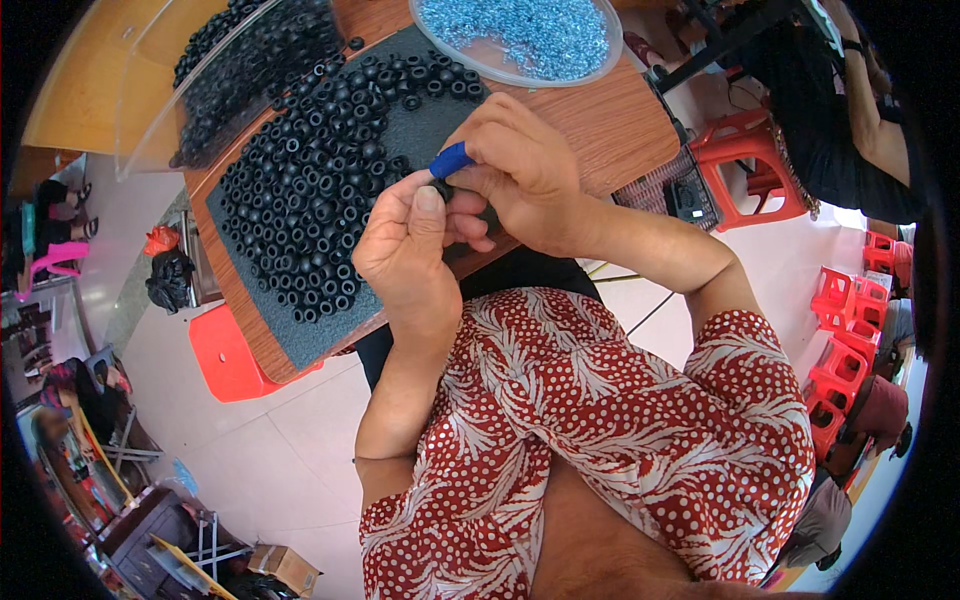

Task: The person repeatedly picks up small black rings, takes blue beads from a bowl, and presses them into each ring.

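Note:
My left hand [408, 245] is closed in a pinch, thumb against forefinger, with a small black rubber ring [441, 189] partly showing at its fingertips. Close against it, my right hand [525, 165] is closed too, its fingers curled toward the same ring. A blue tube-like piece [452, 160] sits at the right fingertips; whether it is a finger cover or part of a tool I cannot tell. Both hands are over the near edge of a dark grey mat [300, 345], beside a spread pile of black rubber rings [320, 190].
The mat lies on a brown wooden table [630, 130]. A clear plastic bin [150, 130] tips more black rings out at the far left. A shallow round tray [610, 60] holds blue glassy bits. Red stools [225, 355] stand around; another person [850, 120] sits at the right.

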Demonstrator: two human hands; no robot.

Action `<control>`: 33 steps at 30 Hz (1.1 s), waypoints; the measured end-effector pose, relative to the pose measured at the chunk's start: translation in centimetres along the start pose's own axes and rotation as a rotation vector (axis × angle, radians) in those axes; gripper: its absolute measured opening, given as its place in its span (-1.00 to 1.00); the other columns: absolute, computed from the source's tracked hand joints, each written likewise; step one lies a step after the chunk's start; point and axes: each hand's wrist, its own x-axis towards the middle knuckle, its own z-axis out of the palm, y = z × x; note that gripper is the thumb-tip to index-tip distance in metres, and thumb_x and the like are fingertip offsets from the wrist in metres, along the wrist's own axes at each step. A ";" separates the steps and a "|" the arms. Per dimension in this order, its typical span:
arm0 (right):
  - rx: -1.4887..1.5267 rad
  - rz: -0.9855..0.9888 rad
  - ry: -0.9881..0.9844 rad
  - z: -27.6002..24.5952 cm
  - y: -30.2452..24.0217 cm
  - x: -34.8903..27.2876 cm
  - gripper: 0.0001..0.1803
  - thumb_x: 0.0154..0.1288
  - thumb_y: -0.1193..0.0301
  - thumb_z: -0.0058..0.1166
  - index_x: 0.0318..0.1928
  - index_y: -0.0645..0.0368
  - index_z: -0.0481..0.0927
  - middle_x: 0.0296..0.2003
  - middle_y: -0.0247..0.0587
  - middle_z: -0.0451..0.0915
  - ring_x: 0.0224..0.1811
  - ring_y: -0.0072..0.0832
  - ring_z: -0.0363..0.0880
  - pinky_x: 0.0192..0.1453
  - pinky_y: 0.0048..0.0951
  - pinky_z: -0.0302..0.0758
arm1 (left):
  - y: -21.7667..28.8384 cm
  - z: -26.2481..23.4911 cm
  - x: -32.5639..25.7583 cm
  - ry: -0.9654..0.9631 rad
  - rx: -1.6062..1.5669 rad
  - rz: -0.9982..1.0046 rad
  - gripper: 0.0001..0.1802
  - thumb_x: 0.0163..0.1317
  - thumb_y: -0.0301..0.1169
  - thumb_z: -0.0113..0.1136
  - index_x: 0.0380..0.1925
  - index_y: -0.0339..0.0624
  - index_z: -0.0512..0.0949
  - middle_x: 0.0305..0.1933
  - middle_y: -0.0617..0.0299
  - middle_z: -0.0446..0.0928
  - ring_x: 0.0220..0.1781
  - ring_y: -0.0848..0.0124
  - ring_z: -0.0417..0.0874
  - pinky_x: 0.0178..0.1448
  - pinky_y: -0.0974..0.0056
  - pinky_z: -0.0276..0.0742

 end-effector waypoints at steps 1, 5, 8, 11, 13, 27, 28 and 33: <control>0.059 0.053 -0.010 0.0 0.1 0.0 -0.83 -0.06 0.62 0.16 -0.39 0.21 0.51 -0.36 -0.27 0.51 -0.32 -0.34 0.42 -0.27 -0.43 0.39 | 0.2 0.0 0.1 -0.016 0.008 -0.004 -0.77 0.31 -0.42 -0.02 -0.20 -0.43 0.44 -0.43 0.08 0.55 -0.54 0.49 0.53 -0.44 0.42 0.53; 0.128 0.081 0.036 -0.1 0.2 0.0 -0.85 -0.02 0.61 0.18 -0.39 0.19 0.51 -0.33 -0.32 0.53 -0.28 -0.40 0.44 -0.23 -0.47 0.39 | 0.8 -0.2 0.4 -0.084 0.020 -0.024 -0.76 0.29 -0.42 0.02 -0.19 -0.44 0.44 -0.42 0.05 0.56 -0.53 0.46 0.56 -0.44 0.40 0.55; 0.134 0.096 0.078 -0.2 0.0 0.1 -0.81 -0.12 0.60 0.20 -0.44 0.17 0.48 -0.44 -0.31 0.47 -0.34 -0.34 0.40 -0.27 -0.39 0.36 | 1.0 -0.4 0.6 -0.110 0.064 -0.025 -0.78 0.29 -0.43 0.00 -0.21 -0.42 0.44 -0.41 -0.01 0.57 -0.53 0.37 0.58 -0.47 0.31 0.56; 0.151 0.128 0.066 -0.4 -0.4 -0.1 -0.81 -0.12 0.62 0.19 -0.43 0.17 0.49 -0.44 -0.30 0.47 -0.34 -0.33 0.40 -0.27 -0.39 0.36 | 1.4 -0.2 0.7 -0.092 -0.010 -0.092 -0.79 0.25 -0.45 0.04 -0.25 -0.44 0.46 -0.48 0.03 0.56 -0.58 0.43 0.56 -0.49 0.39 0.54; 0.162 0.175 -0.028 -0.7 -0.6 -0.4 -0.81 -0.03 0.61 0.18 -0.34 0.20 0.53 -0.29 -0.28 0.53 -0.22 -0.42 0.43 -0.19 -0.46 0.39 | 1.3 -0.5 0.8 -0.097 -0.061 -0.118 -0.81 0.24 -0.46 0.05 -0.27 -0.43 0.46 -0.49 0.03 0.56 -0.60 0.42 0.55 -0.50 0.39 0.53; -0.228 -0.127 -0.240 -0.7 -0.4 0.5 -0.63 -0.18 0.37 0.28 -0.36 0.30 0.45 -0.40 -0.11 0.45 -0.33 -0.23 0.40 -0.29 -0.34 0.38 | 0.6 -0.4 0.8 0.025 -0.055 -0.030 -0.84 0.18 -0.46 0.10 -0.34 -0.36 0.53 -0.40 0.25 0.55 -0.47 0.55 0.54 -0.34 0.49 0.46; -0.254 -0.162 -0.262 -0.6 -0.4 0.5 -0.65 -0.19 0.37 0.27 -0.40 0.29 0.44 -0.45 -0.12 0.42 -0.36 -0.24 0.38 -0.33 -0.32 0.36 | 0.7 -0.3 0.8 0.025 -0.052 -0.032 -0.85 0.18 -0.46 0.10 -0.34 -0.36 0.53 -0.42 0.26 0.55 -0.48 0.56 0.53 -0.35 0.50 0.44; -0.341 -0.290 -0.207 0.0 0.1 0.7 -0.72 -0.16 0.29 0.21 -0.58 0.21 0.42 -0.58 -0.17 0.42 -0.44 -0.30 0.37 -0.37 -0.33 0.29 | 0.7 -0.6 0.8 0.028 -0.039 -0.053 -0.84 0.19 -0.45 0.10 -0.35 -0.35 0.53 -0.46 0.28 0.54 -0.50 0.59 0.51 -0.40 0.52 0.40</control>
